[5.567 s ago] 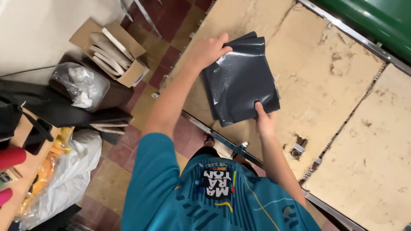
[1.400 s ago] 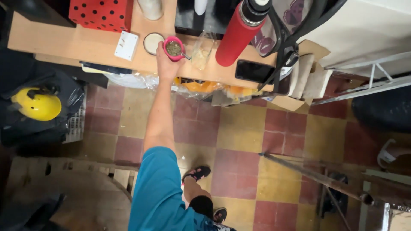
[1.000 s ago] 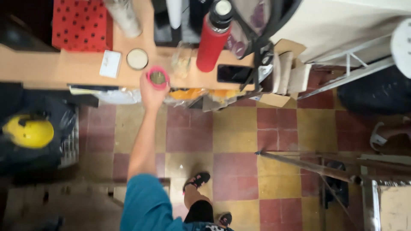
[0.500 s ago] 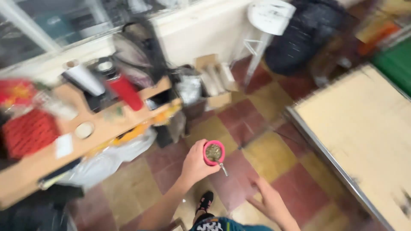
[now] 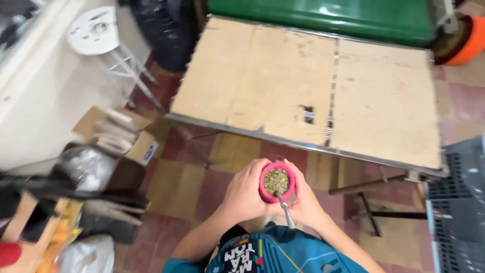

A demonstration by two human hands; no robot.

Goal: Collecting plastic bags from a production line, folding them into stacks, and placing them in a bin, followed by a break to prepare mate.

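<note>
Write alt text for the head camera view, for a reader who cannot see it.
Both hands, left and right, cup a pink cup of green-brown herb with a metal straw, held near the chest. Ahead stands a bare wooden table on a red and yellow tiled floor, with a cardboard box at left.

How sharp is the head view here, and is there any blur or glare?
Head view: the pink cup and both hands, left hand and right hand, are fairly sharp; the left edge, around the cardboard box, smears with motion blur; light is soft and even, with no strong glare on the wooden table.
</note>
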